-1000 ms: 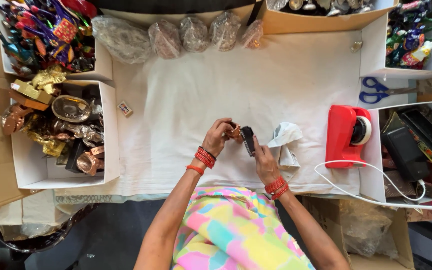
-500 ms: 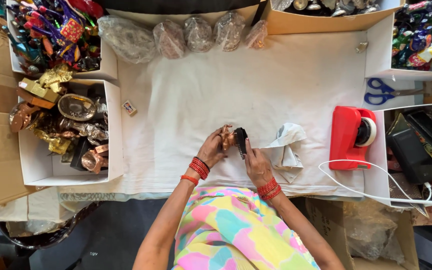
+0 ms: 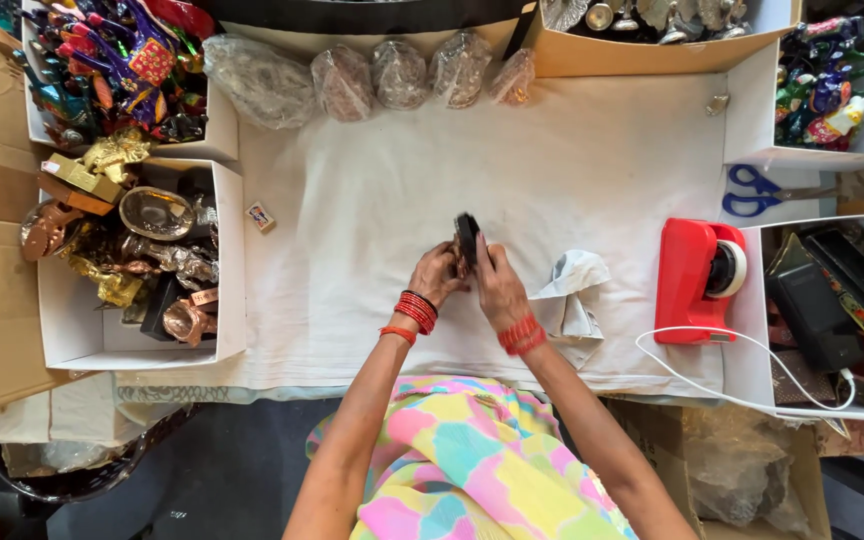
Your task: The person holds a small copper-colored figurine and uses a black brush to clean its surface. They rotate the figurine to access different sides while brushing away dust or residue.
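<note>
- left hand [image 3: 436, 275] and right hand [image 3: 497, 285] together, both clamped on a small dark object [image 3: 466, 240]
- its long axis points away from the person, over white cloth [image 3: 372, 200]; crumpled paper [image 3: 572, 290] just right

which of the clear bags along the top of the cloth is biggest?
The leftmost clear bag, next to the box of colourful items; it is wider and flatter than the four rounder ones.
</note>
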